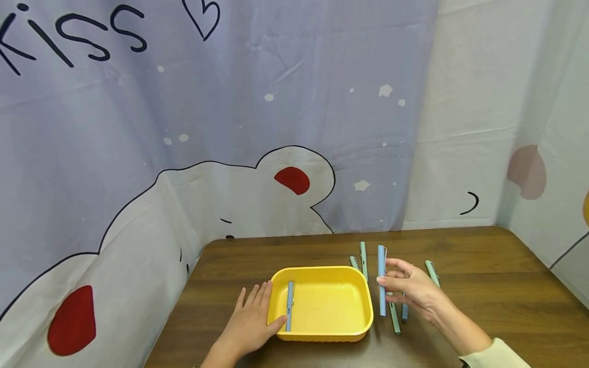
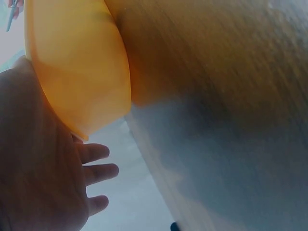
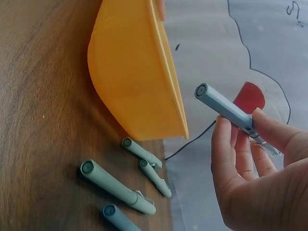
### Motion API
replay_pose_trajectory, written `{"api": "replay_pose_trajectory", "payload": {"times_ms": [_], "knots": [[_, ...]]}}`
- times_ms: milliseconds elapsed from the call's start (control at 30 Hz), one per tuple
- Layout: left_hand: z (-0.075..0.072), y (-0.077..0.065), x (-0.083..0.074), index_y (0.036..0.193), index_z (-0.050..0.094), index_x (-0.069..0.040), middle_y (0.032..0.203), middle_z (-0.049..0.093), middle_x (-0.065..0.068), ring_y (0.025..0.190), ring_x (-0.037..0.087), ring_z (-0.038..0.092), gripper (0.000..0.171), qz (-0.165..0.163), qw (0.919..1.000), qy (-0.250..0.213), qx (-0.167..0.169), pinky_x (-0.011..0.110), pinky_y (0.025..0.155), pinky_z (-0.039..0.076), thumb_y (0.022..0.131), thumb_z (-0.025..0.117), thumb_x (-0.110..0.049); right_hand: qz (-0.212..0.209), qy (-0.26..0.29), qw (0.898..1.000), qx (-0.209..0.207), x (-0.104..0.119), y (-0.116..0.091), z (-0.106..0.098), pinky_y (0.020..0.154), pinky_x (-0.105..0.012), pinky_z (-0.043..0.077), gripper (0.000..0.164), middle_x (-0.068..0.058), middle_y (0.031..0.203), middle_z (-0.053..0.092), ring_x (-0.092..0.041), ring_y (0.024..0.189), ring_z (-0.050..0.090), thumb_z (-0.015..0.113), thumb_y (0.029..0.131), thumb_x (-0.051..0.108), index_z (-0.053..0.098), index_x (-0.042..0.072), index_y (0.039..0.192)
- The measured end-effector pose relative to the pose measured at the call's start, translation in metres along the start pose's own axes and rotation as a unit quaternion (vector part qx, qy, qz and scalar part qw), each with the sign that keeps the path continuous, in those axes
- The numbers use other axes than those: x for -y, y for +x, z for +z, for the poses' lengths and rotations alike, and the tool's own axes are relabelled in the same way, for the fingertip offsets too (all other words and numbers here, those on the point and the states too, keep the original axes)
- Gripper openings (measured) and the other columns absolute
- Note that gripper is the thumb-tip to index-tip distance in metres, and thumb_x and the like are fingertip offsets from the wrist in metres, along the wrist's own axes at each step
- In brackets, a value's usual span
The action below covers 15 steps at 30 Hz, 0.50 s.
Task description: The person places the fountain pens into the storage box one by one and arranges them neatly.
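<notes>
My right hand pinches a light blue pen between thumb and fingers, upright in the head view. In the right wrist view the same pen is raised off the table, beside the yellow tray. At the left side of the tray rests my left hand, its fingers straight along the outside and its thumb at the front left corner of the rim. Inside the tray, by its left wall, lies another blue pen.
Right of the tray, green pens lie on the wooden table: two near its back corner, one below my right hand, one beyond it. A darker blue pen is partly hidden by that hand. A printed curtain hangs behind.
</notes>
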<state>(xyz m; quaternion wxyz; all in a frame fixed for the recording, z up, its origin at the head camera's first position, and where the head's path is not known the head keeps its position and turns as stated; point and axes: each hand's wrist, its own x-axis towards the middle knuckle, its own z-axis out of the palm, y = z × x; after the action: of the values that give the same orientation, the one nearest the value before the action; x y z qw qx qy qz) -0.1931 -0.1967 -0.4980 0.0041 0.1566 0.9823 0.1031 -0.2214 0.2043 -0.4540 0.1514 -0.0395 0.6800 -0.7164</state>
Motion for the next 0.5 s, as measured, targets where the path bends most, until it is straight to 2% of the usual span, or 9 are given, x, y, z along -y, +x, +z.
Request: {"api": "replay_pose_trajectory", "payload": {"times_ms": [333, 500], "knots": [[0.000, 0.000, 0.001, 0.159, 0.026, -0.001, 0.160, 0.037, 0.019, 0.147, 0.042, 0.034, 0.092, 0.003, 1.0000, -0.002, -0.004, 0.066, 0.120, 0.014, 0.098, 0.047, -0.066, 0.004, -0.023, 1.000, -0.013, 0.001, 0.008, 0.023, 0.084, -0.047, 0.060, 0.081, -0.007, 0.105, 0.065, -0.023, 0.098, 0.068, 0.074, 0.093, 0.012, 0.026, 0.001, 0.157], [0.000, 0.000, 0.000, 0.159, 0.025, 0.000, 0.160, 0.037, 0.019, 0.147, 0.042, 0.033, 0.092, 0.004, 1.0000, -0.003, -0.001, 0.066, 0.120, 0.014, 0.098, 0.048, -0.065, -0.001, -0.018, 1.000, -0.013, 0.001, 0.012, 0.032, 0.078, -0.045, 0.062, 0.083, -0.004, 0.099, 0.065, -0.022, 0.092, 0.070, 0.075, 0.092, 0.011, 0.025, 0.005, 0.158]]}}
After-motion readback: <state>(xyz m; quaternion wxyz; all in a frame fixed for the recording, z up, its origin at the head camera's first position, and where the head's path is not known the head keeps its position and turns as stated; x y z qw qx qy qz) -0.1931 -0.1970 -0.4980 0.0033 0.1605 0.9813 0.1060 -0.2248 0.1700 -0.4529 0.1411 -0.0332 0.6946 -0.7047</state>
